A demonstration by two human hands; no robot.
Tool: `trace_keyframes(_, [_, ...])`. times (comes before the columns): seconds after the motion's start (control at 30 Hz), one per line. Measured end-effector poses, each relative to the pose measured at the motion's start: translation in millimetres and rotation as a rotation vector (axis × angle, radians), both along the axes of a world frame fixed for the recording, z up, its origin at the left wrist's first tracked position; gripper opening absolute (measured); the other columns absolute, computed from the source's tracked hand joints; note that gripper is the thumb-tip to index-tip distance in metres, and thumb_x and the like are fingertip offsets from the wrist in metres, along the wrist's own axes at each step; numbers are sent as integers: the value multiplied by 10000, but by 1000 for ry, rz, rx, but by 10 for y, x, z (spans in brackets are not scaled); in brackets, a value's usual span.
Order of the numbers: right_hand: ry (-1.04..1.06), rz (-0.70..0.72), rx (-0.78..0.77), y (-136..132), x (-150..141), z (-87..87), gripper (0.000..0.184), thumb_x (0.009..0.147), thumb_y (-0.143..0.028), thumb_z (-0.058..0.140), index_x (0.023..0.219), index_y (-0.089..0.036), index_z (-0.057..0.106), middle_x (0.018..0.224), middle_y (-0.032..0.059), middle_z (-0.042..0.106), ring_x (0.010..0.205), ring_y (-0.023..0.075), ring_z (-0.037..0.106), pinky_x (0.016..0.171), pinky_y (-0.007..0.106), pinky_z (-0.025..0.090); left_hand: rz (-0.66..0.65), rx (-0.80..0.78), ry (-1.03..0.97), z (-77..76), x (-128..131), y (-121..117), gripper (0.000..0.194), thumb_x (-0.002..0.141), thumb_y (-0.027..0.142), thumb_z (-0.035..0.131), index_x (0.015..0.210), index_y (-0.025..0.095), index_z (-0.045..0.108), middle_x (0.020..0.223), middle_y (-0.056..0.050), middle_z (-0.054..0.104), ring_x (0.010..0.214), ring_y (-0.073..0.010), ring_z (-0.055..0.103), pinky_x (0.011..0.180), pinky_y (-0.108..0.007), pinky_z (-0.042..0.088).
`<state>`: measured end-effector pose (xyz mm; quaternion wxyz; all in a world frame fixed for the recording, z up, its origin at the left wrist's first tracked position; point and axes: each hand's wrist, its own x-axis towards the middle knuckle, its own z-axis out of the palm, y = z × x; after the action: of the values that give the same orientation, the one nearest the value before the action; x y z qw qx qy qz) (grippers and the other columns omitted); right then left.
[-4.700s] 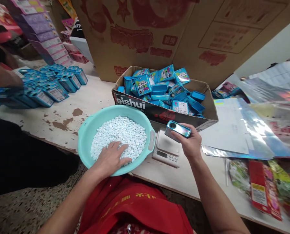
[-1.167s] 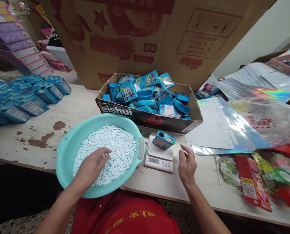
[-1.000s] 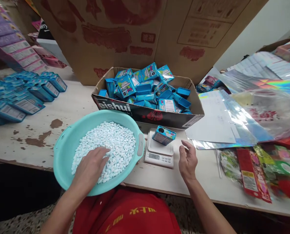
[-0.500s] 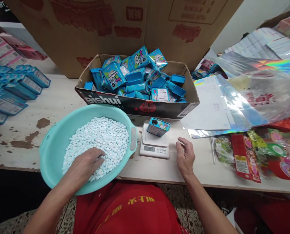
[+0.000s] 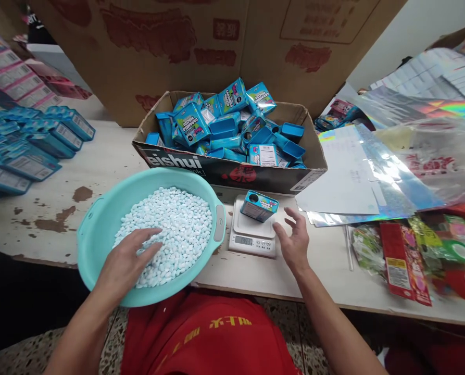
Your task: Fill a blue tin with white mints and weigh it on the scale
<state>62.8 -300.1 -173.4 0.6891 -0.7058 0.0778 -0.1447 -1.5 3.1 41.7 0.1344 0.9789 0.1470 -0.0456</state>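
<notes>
My left hand [image 5: 128, 260] hovers over the near-left part of a turquoise basin [image 5: 87, 245], fingers apart and holding nothing. Small pale blue and white candies [image 5: 177, 229] fill the basin. On a white digital scale [image 5: 251, 245] stands a blue candy tin [image 5: 259, 205] with a round hole in its top. Just right of the scale is my right hand [image 5: 294, 237], thumb and fingers spread, near the tin but apart from it. The scale's display shows digits too small to read surely.
Behind the scale, a cardboard box [image 5: 232, 179] holds many blue tins. More blue tins [image 5: 33, 151] stand in rows at left. Papers and shiny sheets [image 5: 341, 182] lie at right, with colourful packets [image 5: 400, 260] nearer. A large carton [image 5: 216, 31] rises behind.
My left hand has lifted out of the candies and its fingers have opened. My right hand has moved left towards the tin, its fingers spreading. The view has shifted slightly.
</notes>
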Motion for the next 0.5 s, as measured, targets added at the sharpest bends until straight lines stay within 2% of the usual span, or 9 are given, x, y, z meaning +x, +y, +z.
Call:
trace_keyframes(0.1, [-6, 100, 38, 117, 214, 98, 731, 653, -514, 781, 1250, -208, 490, 1258, 113, 547, 1153, 280, 522, 966, 470, 442, -8, -12, -5, -64, -15, -94, 427, 803, 562, 500, 1052, 258, 667, 1127, -27, 659, 1013, -241, 615, 836, -327, 488])
trace_keyframes(0.2, [53, 193, 121, 198, 362, 194, 590, 623, -515, 787, 1068, -191, 577, 1028, 69, 640, 935, 247, 601, 854, 415, 487, 11, -65, -3, -98, -28, -163, 389, 817, 538, 504, 1035, 256, 662, 1122, -19, 665, 957, -220, 628, 834, -328, 478])
trace_keyframes(0.3, [39, 186, 116, 184, 433, 387, 436, 630, -499, 781, 878, -180, 618, 822, 21, 648, 781, 207, 591, 746, 352, 489, 97, -194, -33, -99, -28, -201, 385, 788, 535, 548, 989, 230, 670, 1090, -40, 678, 948, -234, 623, 877, -364, 461])
trace_keyframes(0.37, [-32, 182, 85, 140, 446, 616, 382, 648, -466, 789, 849, -182, 632, 801, 9, 645, 748, 190, 582, 702, 318, 482, 205, -402, -94, -81, -10, -241, 426, 747, 548, 617, 988, 201, 670, 1090, -71, 678, 1016, -257, 607, 898, -371, 460])
trace_keyframes(0.43, [-153, 212, 62, 120, 439, 907, 325, 695, -420, 786, 879, -192, 647, 811, 2, 642, 729, 176, 580, 666, 292, 471, 332, -736, -187, -46, 37, -316, 490, 728, 532, 679, 1063, 176, 648, 1145, -104, 660, 1090, -270, 590, 909, -365, 471])
trace_keyframes(0.5, [-328, 277, 14, 172, 429, 1201, 305, 743, -365, 778, 975, -210, 656, 903, 19, 650, 793, 188, 598, 698, 301, 470, 481, -1111, -297, 0, 118, -429, 497, 792, 512, 646, 1142, 160, 608, 1211, -133, 631, 1118, -261, 591, 908, -353, 484])
